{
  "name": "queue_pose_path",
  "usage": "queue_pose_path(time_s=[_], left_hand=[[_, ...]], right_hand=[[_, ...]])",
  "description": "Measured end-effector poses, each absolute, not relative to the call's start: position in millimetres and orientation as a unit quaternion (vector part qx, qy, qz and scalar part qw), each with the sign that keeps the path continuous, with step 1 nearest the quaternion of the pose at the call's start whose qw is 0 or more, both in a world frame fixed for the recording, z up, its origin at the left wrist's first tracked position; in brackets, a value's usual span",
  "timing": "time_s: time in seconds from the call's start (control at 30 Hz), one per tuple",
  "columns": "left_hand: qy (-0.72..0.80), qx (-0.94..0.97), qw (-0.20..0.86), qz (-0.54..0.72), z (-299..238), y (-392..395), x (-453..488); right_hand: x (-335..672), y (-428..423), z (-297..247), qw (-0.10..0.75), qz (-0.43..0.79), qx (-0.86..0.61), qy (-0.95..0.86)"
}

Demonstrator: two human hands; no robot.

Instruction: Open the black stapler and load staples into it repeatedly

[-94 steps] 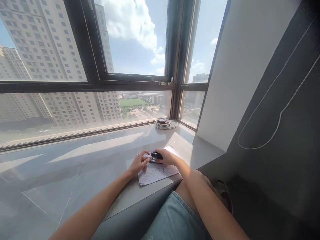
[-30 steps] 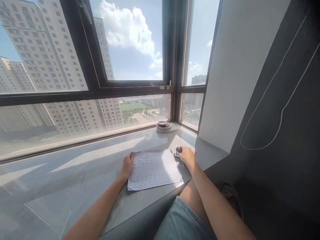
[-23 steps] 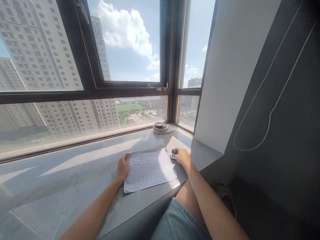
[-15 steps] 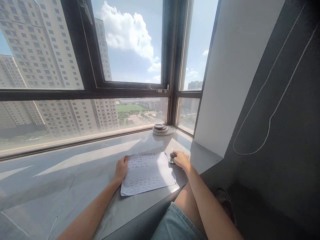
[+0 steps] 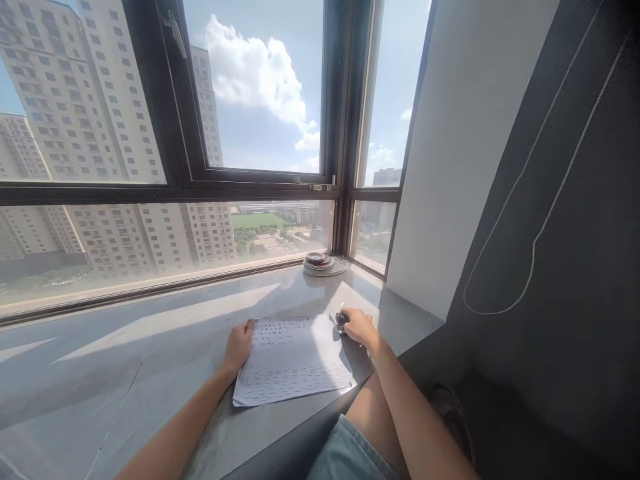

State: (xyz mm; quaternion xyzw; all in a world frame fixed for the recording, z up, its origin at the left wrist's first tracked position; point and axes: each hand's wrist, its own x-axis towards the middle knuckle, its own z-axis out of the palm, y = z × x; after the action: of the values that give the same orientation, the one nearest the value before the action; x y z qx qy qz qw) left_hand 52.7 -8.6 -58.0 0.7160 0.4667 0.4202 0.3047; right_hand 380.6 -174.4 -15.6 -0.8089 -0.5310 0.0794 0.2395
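Note:
A stack of white paper sheets [image 5: 295,357] with handwriting near its top and rows of short dashes lower down lies on the grey stone sill. My left hand [image 5: 239,345] is closed on the stack's upper left edge. In my right hand [image 5: 359,327] I grip a small black stapler [image 5: 342,319], its front pointing left at the upper right corner of the sheets. That corner meets the stapler's jaws; whether it sits between them I cannot make out. My right fingers are partly hidden behind the hand.
A pile of round plates or coasters [image 5: 320,265] stands in the window corner. A tiny pale piece [image 5: 343,304] lies beyond the stapler. On the right, a beaded blind cord [image 5: 533,260] hangs by the dark wall. The sill's front edge runs beside my bent leg [image 5: 373,413].
The stapler has come left onto the upper right corner of the sheets. My left hand keeps its hold on the left edge. The whole view has shifted slightly.

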Motion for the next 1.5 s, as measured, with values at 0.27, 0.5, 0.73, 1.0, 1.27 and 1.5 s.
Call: queue_pose_path(time_s=[0.27, 0.5, 0.73, 1.0, 1.27, 1.5], left_hand=[[0.463, 0.724, 0.296, 0.417, -56, -12, 54], [0.503, 0.691, 0.293, 0.429, -54, -11, 51], [0.510, 0.681, 0.267, 0.454, -57, -11, 48], [0.501, 0.664, 0.284, 0.476, -49, -13, 49], [0.495, 0.643, 0.310, 0.496, -48, -11, 47], [0.408, 0.558, 0.614, 0.381, -47, -16, 51]], right_hand=[[380, -177, -12, 0.233, 0.070, -0.808, -0.537], [378, -181, -6, 0.212, 0.088, -0.808, -0.543], [375, -182, -3, 0.200, 0.099, -0.804, -0.551], [373, -183, -1, 0.194, 0.106, -0.795, -0.565], [374, -182, -1, 0.196, 0.113, -0.789, -0.571], [378, -179, -7, 0.202, 0.112, -0.787, -0.572]])
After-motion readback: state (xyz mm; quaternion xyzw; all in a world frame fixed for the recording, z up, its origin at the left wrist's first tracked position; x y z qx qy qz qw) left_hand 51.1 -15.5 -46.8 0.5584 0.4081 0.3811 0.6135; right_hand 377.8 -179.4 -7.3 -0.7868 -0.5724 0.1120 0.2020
